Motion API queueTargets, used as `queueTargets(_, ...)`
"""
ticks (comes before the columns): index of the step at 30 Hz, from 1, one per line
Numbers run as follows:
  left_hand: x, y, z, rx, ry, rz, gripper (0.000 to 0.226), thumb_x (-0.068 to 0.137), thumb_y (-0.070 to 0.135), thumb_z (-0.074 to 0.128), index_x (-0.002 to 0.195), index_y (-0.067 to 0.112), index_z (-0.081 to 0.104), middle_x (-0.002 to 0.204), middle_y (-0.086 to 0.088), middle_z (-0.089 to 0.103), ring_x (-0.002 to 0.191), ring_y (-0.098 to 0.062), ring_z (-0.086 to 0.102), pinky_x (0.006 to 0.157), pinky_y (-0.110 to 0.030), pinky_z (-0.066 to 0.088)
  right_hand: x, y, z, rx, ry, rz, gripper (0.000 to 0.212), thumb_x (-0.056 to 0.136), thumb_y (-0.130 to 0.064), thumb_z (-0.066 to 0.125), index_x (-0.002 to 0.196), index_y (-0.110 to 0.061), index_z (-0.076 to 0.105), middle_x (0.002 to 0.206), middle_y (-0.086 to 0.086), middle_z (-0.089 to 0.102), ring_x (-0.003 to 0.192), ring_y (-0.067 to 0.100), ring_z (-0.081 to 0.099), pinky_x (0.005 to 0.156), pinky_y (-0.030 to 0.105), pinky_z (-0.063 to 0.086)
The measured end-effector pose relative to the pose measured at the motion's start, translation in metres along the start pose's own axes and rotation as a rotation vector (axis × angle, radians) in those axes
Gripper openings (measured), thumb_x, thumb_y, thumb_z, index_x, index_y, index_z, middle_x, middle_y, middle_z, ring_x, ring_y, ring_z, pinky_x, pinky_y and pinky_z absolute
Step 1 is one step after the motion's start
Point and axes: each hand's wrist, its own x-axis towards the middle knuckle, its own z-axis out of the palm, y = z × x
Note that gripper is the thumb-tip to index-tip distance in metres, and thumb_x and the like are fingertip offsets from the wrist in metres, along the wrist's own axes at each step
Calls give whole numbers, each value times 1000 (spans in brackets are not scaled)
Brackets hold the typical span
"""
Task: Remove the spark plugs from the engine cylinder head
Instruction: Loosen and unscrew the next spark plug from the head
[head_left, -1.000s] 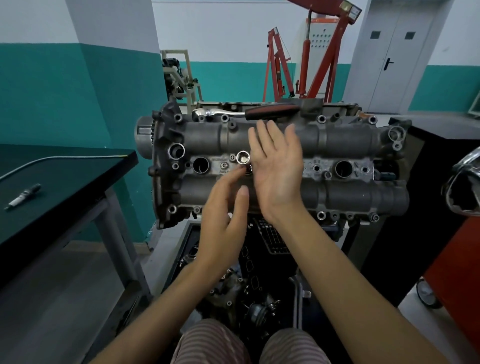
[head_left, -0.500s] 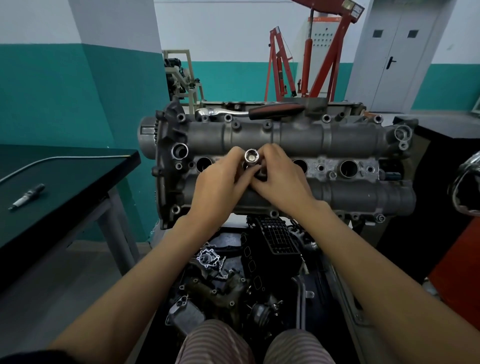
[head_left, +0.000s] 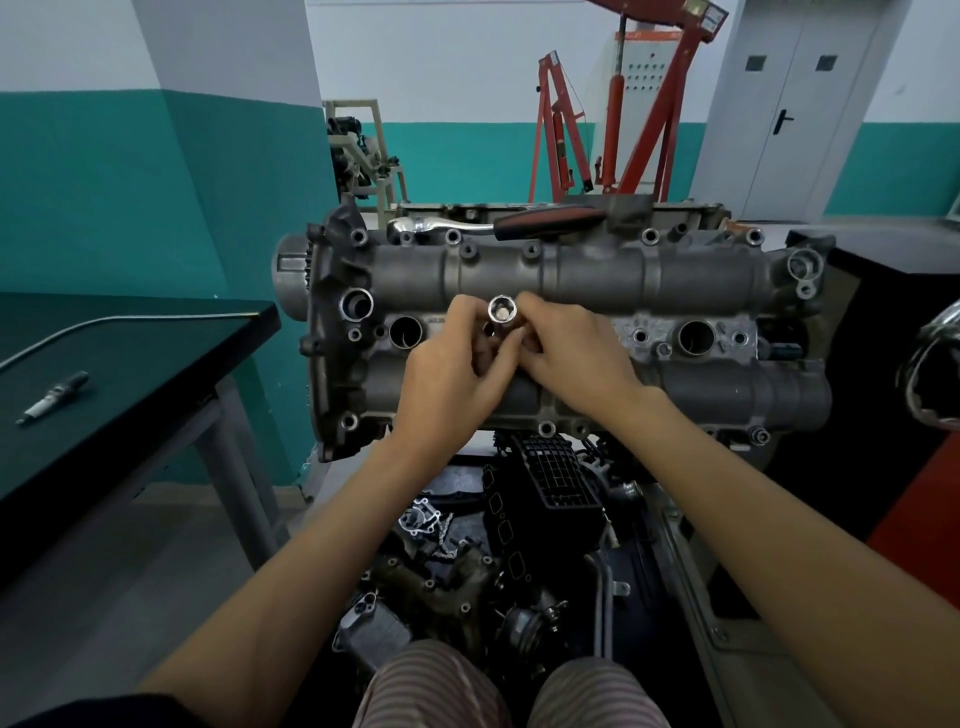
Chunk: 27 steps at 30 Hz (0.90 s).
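Both hands pinching the spark plug socket (head_left: 503, 312) standing in the second well of the cylinder head (head_left: 597, 332).

Left hand (head_left: 457, 374) and right hand (head_left: 576, 358) closed round the socket from either side, fingertips meeting just below its open end, equally near. Long axis running straight down the well, open end up toward the camera; plug itself hidden below, so cannot tell whether seated in the socket. Judged next: lift straight out along that axis, no tilt against the well wall. Open wells left (head_left: 405, 331) and right (head_left: 696, 336) of the grip. Ratchet (head_left: 498, 221) lying along the far edge, well apart. One removed spark plug (head_left: 52, 397) on the dark table (head_left: 171, 353) far left. Nothing above blocking the lift.
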Motion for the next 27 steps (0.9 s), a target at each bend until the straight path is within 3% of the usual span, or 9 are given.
queueTargets(4, -1, -1, -2, 35, -14, 75, 18, 90, 15, 53, 104, 6, 57, 48, 16, 35, 46, 1, 43, 45, -10, 27, 0, 3, 2, -3, 8, -46, 21, 89, -25, 53, 104, -11, 54, 84, 8, 67, 84, 35, 60, 59, 29, 26)
queueTargets(7, 0, -3, -2, 38, 4, 73, 13, 90, 17, 58, 96, 5, 59, 49, 7, 44, 50, -12, 44, 45, -20, 31, -1, 5, 4, -44, 11, -114, 26, 90, -24, 49, 112, -11, 54, 87, 12, 67, 83, 38, 60, 57, 31, 27)
queueTargets(9, 1, -4, -1, -22, 20, 23, 13, 88, 19, 63, 84, 12, 53, 50, -2, 46, 50, -15, 42, 45, -20, 30, -2, 4, 5, -49, 6, -136, 28, 89, -23, 49, 114, -14, 53, 85, 9, 68, 81, 35, 60, 55, 31, 27)
queueTargets(13, 4, -2, 0, -121, 20, -62, 36, 86, 23, 67, 72, 32, 36, 49, -1, 41, 47, -11, 35, 46, -18, 28, 3, 3, 4, 66, -38, 26, 24, 80, -36, 57, 97, -25, 44, 62, -13, 52, 62, 11, 48, 46, 21, 22)
queueTargets(16, 4, -1, 0, -105, 23, -72, 39, 86, 22, 68, 71, 34, 33, 50, 6, 37, 46, -10, 34, 46, -17, 27, 4, 5, 5, 103, -4, 82, 22, 82, -31, 60, 81, -28, 38, 56, -16, 43, 61, 9, 39, 47, 15, 21)
queueTargets(20, 0, 1, -3, -41, -35, 4, 9, 88, 21, 62, 95, 18, 57, 53, 8, 41, 48, -4, 42, 47, -13, 30, 2, 5, 4, 83, -15, 43, 8, 84, -24, 58, 86, -20, 51, 61, -11, 47, 67, 20, 54, 50, 28, 21)
queueTargets(22, -1, 1, -4, -24, -35, 24, 20, 90, 18, 58, 107, 9, 61, 52, 5, 49, 49, -9, 47, 47, -17, 34, 1, 3, 5, 55, 3, 0, 13, 87, -23, 56, 96, -14, 55, 65, -7, 52, 73, 26, 59, 55, 28, 21)
queueTargets(25, 0, 1, -5, -99, 4, -17, 4, 89, 17, 62, 91, 15, 59, 49, -6, 51, 47, -18, 46, 48, -23, 35, -2, 2, 6, -40, 25, -71, 23, 90, -26, 51, 109, -13, 54, 80, 7, 66, 81, 33, 61, 56, 29, 25)
queueTargets(27, 2, 2, -2, -148, 51, -91, 24, 86, 20, 67, 75, 24, 46, 49, -10, 47, 44, -18, 40, 47, -26, 33, -2, 1, 6, 3, 17, -60, 26, 88, -29, 51, 110, -17, 51, 79, 1, 65, 79, 28, 62, 56, 29, 26)
